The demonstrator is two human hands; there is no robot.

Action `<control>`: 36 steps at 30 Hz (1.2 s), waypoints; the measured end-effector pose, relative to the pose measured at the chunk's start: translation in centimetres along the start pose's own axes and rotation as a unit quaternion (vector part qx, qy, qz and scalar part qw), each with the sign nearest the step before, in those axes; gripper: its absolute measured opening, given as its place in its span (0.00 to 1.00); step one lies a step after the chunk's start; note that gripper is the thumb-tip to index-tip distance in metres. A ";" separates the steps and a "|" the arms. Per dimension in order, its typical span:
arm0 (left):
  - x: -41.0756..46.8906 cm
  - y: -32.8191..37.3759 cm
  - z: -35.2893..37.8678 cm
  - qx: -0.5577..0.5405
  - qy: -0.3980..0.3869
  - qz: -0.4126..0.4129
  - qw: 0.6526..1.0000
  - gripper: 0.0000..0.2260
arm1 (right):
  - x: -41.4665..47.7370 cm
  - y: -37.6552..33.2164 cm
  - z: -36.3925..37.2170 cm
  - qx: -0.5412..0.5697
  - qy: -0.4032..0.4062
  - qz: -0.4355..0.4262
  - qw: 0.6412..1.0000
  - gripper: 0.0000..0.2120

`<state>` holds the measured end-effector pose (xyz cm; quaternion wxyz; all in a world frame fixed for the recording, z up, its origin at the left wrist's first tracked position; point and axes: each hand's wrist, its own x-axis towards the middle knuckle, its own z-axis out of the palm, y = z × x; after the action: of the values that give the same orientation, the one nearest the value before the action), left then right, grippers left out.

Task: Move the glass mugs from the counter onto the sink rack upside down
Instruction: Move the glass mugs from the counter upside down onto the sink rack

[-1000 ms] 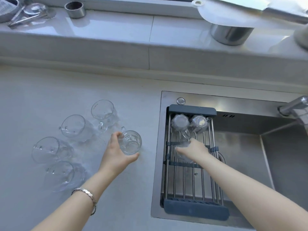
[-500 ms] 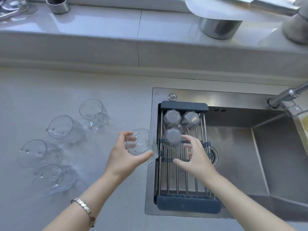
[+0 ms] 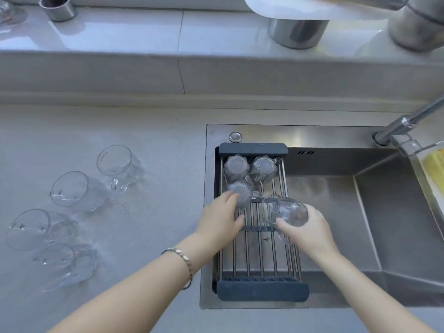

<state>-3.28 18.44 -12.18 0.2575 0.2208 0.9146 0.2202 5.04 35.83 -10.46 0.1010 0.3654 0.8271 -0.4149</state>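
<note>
Several clear glass mugs stand upright on the grey counter at the left, among them one at the back [image 3: 117, 164] and one nearest me [image 3: 64, 265]. The sink rack [image 3: 262, 290] spans the sink's left side. Three mugs sit upside down at its far end: two at the back [image 3: 236, 165] [image 3: 264, 167] and a third in front [image 3: 241, 191]. My left hand [image 3: 222, 218] rests with fingers apart against that third mug. My right hand [image 3: 310, 230] grips a fourth mug [image 3: 284, 209], tilted, just above the bars to the right of the third.
The steel sink basin [image 3: 336, 212] lies to the right of the rack, with a faucet [image 3: 408, 121] at its back right corner. Steel cups [image 3: 298, 32] stand on the raised sill behind the counter. A yellow object [image 3: 434, 164] sits at the far right edge.
The mug went from my left hand to my right hand and moved over the rack. My left hand moved right to the third upside-down mug.
</note>
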 end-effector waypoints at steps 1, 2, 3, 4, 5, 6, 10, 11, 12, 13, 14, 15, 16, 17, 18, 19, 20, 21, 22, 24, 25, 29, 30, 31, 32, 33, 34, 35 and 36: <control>0.7 -0.4 0.2 0.061 0.000 0.030 0.998 0.23 | 1.1 0.0 0.1 -0.023 -0.007 0.022 0.999 0.20; 1.4 -0.8 0.5 0.107 -0.004 0.048 0.993 0.23 | 2.1 -0.1 0.4 -0.042 -0.008 0.033 0.999 0.21; 2.1 -1.1 0.8 0.142 -0.008 0.055 0.988 0.23 | 2.8 -0.3 0.9 -0.058 -0.007 0.043 0.997 0.24; 2.7 -1.3 1.1 0.173 -0.013 0.059 0.983 0.24 | 3.6 -0.6 1.5 -0.075 0.000 0.050 0.996 0.28; 3.3 -1.6 1.3 0.200 -0.018 0.062 0.978 0.25 | 4.2 -1.1 2.0 -0.091 0.009 0.059 0.994 0.31; 3.7 -1.6 1.4 0.218 -0.021 0.065 0.974 0.26 | 4.8 -1.7 2.5 -0.103 0.019 0.072 0.992 0.32; 4.4 -1.7 1.5 0.248 -0.001 0.077 0.966 0.29 | 6.8 -2.5 4.8 -0.083 0.040 0.130 0.987 0.32; 4.3 -1.9 1.4 0.262 -0.006 0.067 0.963 0.31 | 7.1 -2.5 5.3 -0.064 0.047 0.143 0.987 0.31; 4.3 -2.1 1.4 0.262 -0.002 0.061 0.963 0.33 | 7.4 -2.6 5.8 -0.040 0.058 0.153 0.986 0.30; 4.4 -2.4 1.6 0.255 0.005 0.065 0.965 0.34 | 7.6 -2.4 6.2 -0.003 0.064 0.169 0.983 0.29; 4.3 -2.6 1.7 0.250 0.004 0.066 0.966 0.34 | 7.6 -2.4 6.4 0.031 0.070 0.182 0.980 0.27; 4.2 -2.7 1.9 0.243 0.001 0.067 0.968 0.34 | 7.6 -2.3 6.5 0.070 0.074 0.200 0.975 0.25; 4.1 -2.7 1.9 0.235 0.004 0.070 0.969 0.33 | 7.6 -2.0 6.8 0.109 0.080 0.209 0.968 0.23; 4.0 -2.7 1.9 0.225 0.001 0.069 0.972 0.33 | 7.6 -1.7 7.1 0.147 0.086 0.224 0.960 0.21; 3.8 -2.6 1.9 0.210 -0.004 0.069 0.975 0.32 | 7.4 -1.4 7.2 0.188 0.086 0.239 0.949 0.19; 3.7 -2.6 2.0 0.193 -0.005 0.071 0.979 0.31 | 7.3 -1.3 7.2 0.238 0.086 0.259 0.932 0.15; 3.7 -2.6 2.1 0.186 -0.005 0.073 0.980 0.30 | 7.2 -1.5 7.1 0.303 0.079 0.284 0.906 0.11; 3.6 -2.5 2.1 0.189 -0.003 0.077 0.979 0.30 | 7.3 -1.9 7.0 0.382 0.070 0.311 0.868 0.10; 3.6 -2.5 2.1 0.197 -0.004 0.078 0.977 0.30 | 7.2 -2.6 6.7 0.450 0.071 0.329 0.827 0.12; 3.6 -2.5 2.0 0.210 -0.014 0.071 0.975 0.29 | 7.2 -3.9 6.5 0.530 0.076 0.344 0.772 0.17; 3.6 -2.4 1.9 0.214 -0.020 0.067 0.974 0.29 | 7.1 -4.4 6.5 0.543 0.065 0.345 0.763 0.17; 3.2 -2.0 1.1 0.221 -0.060 0.043 0.972 0.28 | 6.3 -4.2 6.4 0.443 -0.003 0.328 0.834 0.20; 2.8 -2.2 0.7 0.214 -0.059 0.036 0.974 0.27 | 5.7 -4.0 6.3 0.402 -0.024 0.317 0.859 0.20; 2.3 -2.3 0.1 0.198 -0.046 0.030 0.979 0.26 | 5.2 -3.8 5.9 0.363 -0.049 0.309 0.878 0.19; 1.8 -2.6 -0.6 0.178 -0.025 0.024 0.983 0.25 | 4.6 -3.7 5.6 0.317 -0.078 0.300 0.896 0.19; 1.0 -3.2 -1.5 0.160 0.002 0.017 0.987 0.24 | 3.8 -3.9 5.3 0.264 -0.116 0.286 0.914 0.19; 0.1 -4.1 -2.5 0.145 0.034 0.007 0.989 0.24 | 2.9 -4.4 5.1 0.207 -0.158 0.261 0.930 0.18; -0.8 -5.2 -3.7 0.135 0.067 -0.007 0.989 0.24 | 2.1 -5.2 5.0 0.151 -0.197 0.224 0.942 0.18; -1.8 -6.4 -4.9 0.129 0.098 -0.026 0.986 0.24 | 1.5 -6.3 5.1 0.104 -0.227 0.180 0.952 0.19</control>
<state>-6.56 10.97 -11.00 0.1413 0.2051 0.9617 0.1143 -1.03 30.30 -10.53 0.3201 0.4127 0.6554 -0.5456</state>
